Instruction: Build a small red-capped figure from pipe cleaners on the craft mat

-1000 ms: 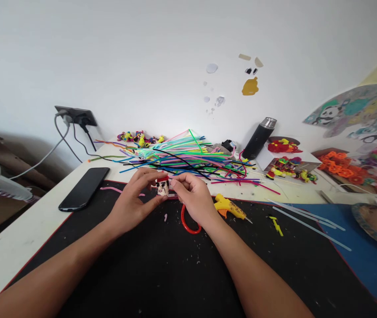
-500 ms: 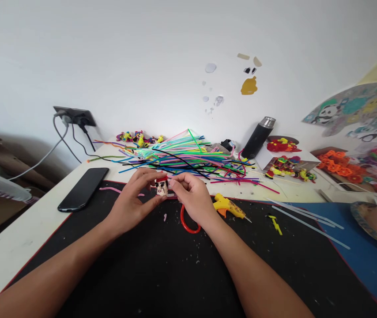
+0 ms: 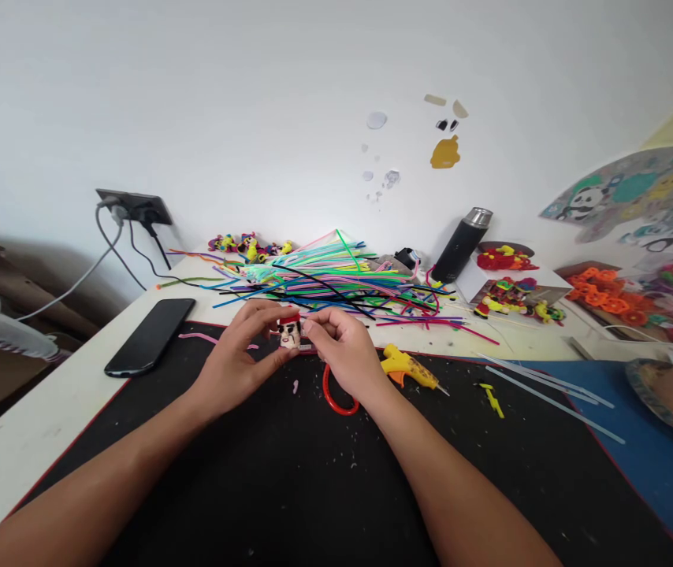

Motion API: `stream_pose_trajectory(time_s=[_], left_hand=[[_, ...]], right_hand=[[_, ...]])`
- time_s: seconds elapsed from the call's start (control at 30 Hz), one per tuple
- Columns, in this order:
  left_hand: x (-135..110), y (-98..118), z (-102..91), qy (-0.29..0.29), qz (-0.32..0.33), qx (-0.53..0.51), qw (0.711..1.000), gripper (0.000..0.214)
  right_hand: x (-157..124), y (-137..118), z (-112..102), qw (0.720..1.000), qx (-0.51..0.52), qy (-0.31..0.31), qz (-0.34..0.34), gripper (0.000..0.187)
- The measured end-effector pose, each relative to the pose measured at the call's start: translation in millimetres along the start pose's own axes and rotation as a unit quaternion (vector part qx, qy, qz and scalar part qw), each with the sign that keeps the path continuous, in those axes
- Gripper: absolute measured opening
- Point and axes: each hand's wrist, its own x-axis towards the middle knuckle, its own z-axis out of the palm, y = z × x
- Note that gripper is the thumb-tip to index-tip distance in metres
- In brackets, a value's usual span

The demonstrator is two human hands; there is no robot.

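Small red-topped, pale figure with black markings (image 3: 290, 334) is pinched upright in the left hand (image 3: 231, 361), seemingly for steadiness; beside it, whether anything is pinched by the curled right hand (image 3: 349, 353) cannot be told.

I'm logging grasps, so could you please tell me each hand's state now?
Left hand: closed, holding the red-topped doll head.
Right hand: closed in a pinch beside it; whether holding anything cannot be told.
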Motion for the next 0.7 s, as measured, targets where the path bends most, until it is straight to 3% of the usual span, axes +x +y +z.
stream_pose_trajectory(time_s=[0.7], left_hand=[[-1.7, 0.6, -1.0, 0.005, -0.012, 0.004, 1.000, 0.038]], right_hand=[[1.2, -0.1, -1.2, 0.999, 0.037, -0.003, 0.007, 0.036]])
